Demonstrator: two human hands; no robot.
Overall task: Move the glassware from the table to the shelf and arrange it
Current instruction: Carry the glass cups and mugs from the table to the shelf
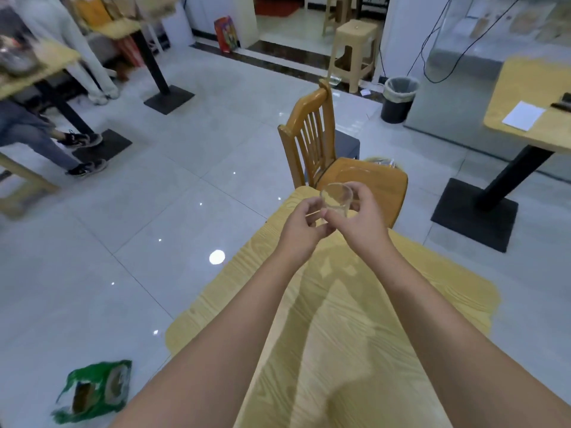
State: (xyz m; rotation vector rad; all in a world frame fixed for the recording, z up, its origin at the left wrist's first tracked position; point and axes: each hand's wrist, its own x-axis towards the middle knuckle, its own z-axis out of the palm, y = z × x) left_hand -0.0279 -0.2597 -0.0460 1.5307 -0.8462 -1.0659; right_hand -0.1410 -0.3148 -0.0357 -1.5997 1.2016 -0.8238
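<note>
A small clear glass cup [336, 196] is held tilted above the far end of the light wooden table [340, 319], its open mouth facing me. My right hand [360, 217] grips it, fingers curled round its right side and thumb under its base. My left hand [304, 225] is beside it with curled fingers; the fingertips meet the cup's lower left edge. No shelf is in view.
A wooden chair [324, 149] stands at the table's far end. A second table [534, 106] with a white paper is at the right. A black bin [398, 98], a plastic stool [355, 54], seated people's legs at left and a green bag [95, 390] on the tiled floor.
</note>
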